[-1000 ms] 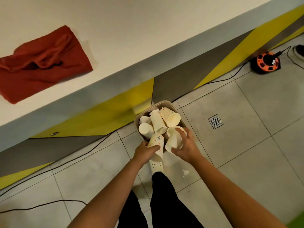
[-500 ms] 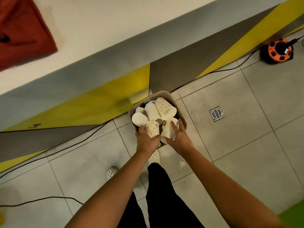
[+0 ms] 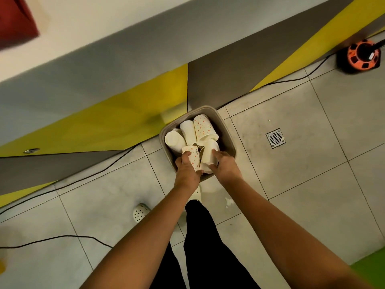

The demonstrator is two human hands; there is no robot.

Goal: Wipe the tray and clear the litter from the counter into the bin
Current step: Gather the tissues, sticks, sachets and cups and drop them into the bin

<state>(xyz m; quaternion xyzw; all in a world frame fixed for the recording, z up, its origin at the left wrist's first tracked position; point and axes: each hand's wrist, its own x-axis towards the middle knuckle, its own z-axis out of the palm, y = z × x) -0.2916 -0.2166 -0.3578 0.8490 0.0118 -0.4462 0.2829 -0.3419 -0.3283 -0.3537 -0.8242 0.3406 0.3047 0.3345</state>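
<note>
Both hands were down at the bin [image 3: 228, 130], a tan square tub standing on the floor tiles against the foot of the counter [image 3: 100, 24]. The left hand [image 3: 186, 172] had its fingers curled round a dotted paper cup [image 3: 192, 156], whose long axis ran from the palm up and away toward the bin's middle, base end outermost. The right hand [image 3: 226, 165] gripped a plain white cup [image 3: 209, 157] just beside it, fingers wrapped over its near end. The two cups touched each other and lay over the bin's near rim, so neither hand was nearer than the other; both were already at the opening.

Inside, the bin was heaped: a second dotted cup [image 3: 204, 127] and two plain cups [image 3: 187, 130] lay on their sides against the far wall, filling it nearly to the rim. I judged the remaining room to be only at the near edge, so the held cups would want pushing down and forward before letting go, or they could roll back onto the tiles. A scrap of litter [image 3: 228, 202] already lay on the floor by the person's right leg.

Off to the right sat a floor drain [image 3: 275, 137] and, further, an orange cable reel [image 3: 362, 55], both well clear. A red cloth [image 3: 16, 24] lay blurred on the counter; no tray was in sight.
</note>
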